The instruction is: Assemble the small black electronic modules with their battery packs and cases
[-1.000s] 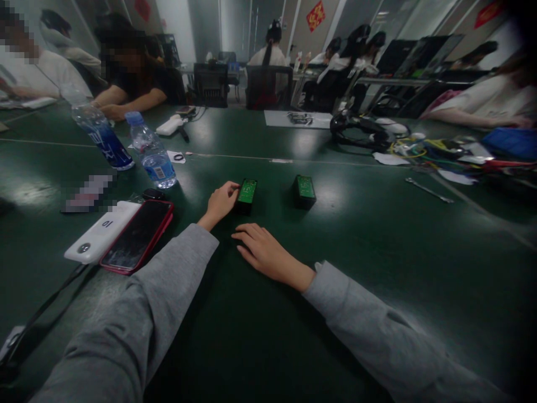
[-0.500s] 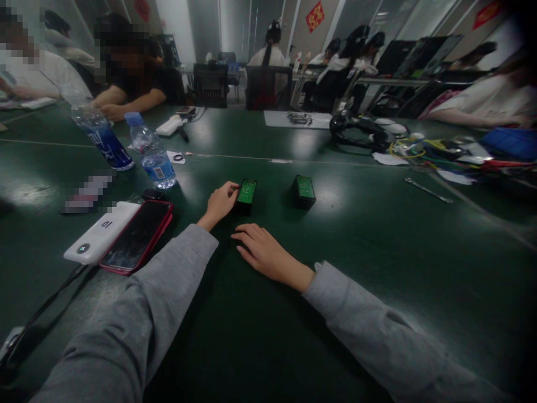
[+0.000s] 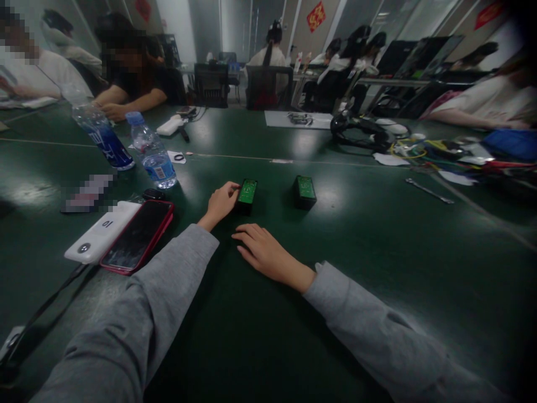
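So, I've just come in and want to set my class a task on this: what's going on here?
The wearer's left hand is at the left side of a green-topped black block; whether it grips is unclear. The right hand is nearer the wearer, fingers spread, holding nothing visible. A second, similar block sits to the right on the green table, untouched.

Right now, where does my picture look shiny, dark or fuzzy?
Head view: pale glare on the table beside the right green-topped box; head view: deep darkness between the left sleeve and right sleeve; head view: the person at far right looks blurry.
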A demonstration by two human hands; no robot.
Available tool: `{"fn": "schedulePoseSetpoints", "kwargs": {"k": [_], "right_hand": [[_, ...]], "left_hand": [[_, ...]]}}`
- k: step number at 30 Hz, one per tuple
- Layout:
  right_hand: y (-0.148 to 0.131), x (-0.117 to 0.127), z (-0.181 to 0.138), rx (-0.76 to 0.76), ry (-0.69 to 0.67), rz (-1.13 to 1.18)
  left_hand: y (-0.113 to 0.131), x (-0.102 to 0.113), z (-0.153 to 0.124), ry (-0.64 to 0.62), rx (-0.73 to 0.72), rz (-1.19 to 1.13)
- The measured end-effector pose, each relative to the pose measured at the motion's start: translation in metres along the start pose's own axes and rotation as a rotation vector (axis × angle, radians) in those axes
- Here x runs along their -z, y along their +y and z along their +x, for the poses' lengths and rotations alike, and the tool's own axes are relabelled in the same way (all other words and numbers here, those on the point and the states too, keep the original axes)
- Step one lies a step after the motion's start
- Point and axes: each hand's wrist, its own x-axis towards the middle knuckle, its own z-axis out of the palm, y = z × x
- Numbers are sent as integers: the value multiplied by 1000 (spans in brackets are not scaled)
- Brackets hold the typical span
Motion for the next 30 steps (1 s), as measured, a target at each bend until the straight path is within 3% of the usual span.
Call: {"fn": "schedulePoseSetpoints", "kwargs": {"k": [16, 19, 26, 28, 30], "right_hand": [[4, 2, 1, 19, 59, 102], [14, 11, 3, -14, 181, 124], [64, 45, 16, -188, 653, -95], [73, 47, 22, -242, 716, -124], [74, 41, 29, -256, 693, -107]], "left_hand": [[0, -1, 1, 8, 7, 11], [0, -2, 0, 9, 10, 3], [10, 4, -5, -34, 48, 19], [11, 5, -5, -32, 53, 13], [11, 5, -5, -24, 45, -5]]}}
